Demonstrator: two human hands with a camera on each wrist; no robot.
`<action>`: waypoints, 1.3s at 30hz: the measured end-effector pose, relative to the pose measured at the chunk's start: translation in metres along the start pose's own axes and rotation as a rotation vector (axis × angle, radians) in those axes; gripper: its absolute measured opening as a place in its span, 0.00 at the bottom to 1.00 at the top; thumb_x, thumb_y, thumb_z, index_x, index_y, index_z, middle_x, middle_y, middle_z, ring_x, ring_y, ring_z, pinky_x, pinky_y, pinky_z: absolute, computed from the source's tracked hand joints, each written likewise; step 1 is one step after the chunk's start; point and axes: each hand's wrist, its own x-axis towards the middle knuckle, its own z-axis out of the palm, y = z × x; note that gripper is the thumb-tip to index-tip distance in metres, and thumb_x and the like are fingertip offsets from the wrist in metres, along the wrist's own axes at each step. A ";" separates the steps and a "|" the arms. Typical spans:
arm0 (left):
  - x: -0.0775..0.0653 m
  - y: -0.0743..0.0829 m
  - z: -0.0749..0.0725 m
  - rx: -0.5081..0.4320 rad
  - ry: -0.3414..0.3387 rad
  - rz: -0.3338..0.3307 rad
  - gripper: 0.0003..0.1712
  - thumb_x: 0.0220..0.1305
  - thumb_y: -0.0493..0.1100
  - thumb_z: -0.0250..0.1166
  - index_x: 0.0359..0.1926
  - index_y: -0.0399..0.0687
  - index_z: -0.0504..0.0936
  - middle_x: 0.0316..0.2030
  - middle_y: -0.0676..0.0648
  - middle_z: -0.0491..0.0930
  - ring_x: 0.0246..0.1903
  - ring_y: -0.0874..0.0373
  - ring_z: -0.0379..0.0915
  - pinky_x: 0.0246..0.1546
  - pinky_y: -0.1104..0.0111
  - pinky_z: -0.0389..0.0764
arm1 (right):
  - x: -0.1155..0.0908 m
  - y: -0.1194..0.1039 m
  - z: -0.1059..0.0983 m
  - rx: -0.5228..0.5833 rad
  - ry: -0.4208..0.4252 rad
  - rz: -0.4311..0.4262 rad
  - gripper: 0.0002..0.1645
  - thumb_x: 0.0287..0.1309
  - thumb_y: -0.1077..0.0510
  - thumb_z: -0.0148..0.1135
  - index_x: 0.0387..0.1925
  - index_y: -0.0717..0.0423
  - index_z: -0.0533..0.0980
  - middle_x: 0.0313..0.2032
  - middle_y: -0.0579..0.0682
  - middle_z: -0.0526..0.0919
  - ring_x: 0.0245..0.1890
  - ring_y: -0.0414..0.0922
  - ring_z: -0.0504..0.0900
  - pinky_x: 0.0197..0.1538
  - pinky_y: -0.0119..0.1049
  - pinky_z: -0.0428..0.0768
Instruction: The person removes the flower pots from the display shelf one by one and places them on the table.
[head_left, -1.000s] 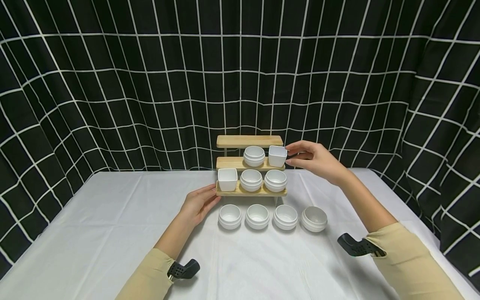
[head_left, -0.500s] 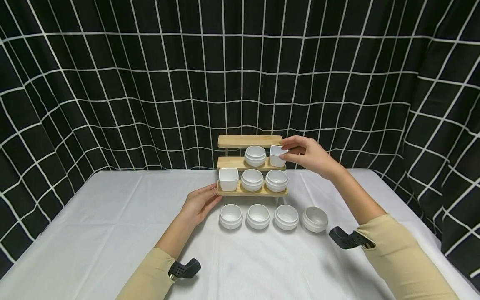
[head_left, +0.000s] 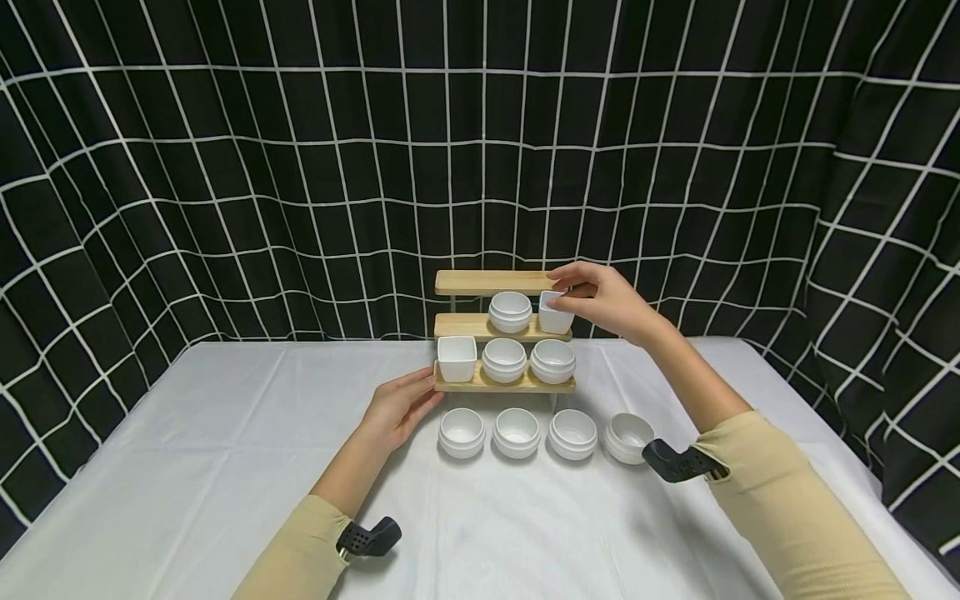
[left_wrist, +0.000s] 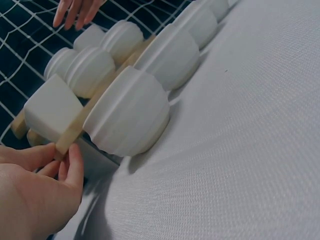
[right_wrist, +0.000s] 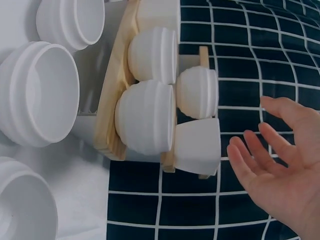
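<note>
A three-step wooden stand holds small white cups. My left hand pinches the left end of its lowest board between thumb and fingers. On that board sit a square cup and two round cups. The middle board bears a round cup and, at its right end, another square cup. My right hand is by that right square cup, partly covering it in the head view. In the right wrist view its fingers are loosely bent, apart from the cup, holding nothing.
Several round white cups stand in a row on the white tablecloth before the stand. The top board rises at the back. A black curtain with white grid lines hangs behind and at both sides.
My right hand has moved left and slightly up, from beside the right square cup to over it. The cups look unmoved, and my left hand stays on the lowest board.
</note>
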 end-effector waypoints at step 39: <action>-0.001 0.000 0.000 0.003 0.009 -0.007 0.25 0.78 0.27 0.55 0.72 0.24 0.69 0.70 0.27 0.71 0.59 0.50 0.78 0.61 0.71 0.85 | 0.037 -0.002 0.029 0.008 -0.004 0.026 0.36 0.62 0.63 0.74 0.68 0.69 0.73 0.66 0.68 0.76 0.65 0.64 0.78 0.70 0.56 0.81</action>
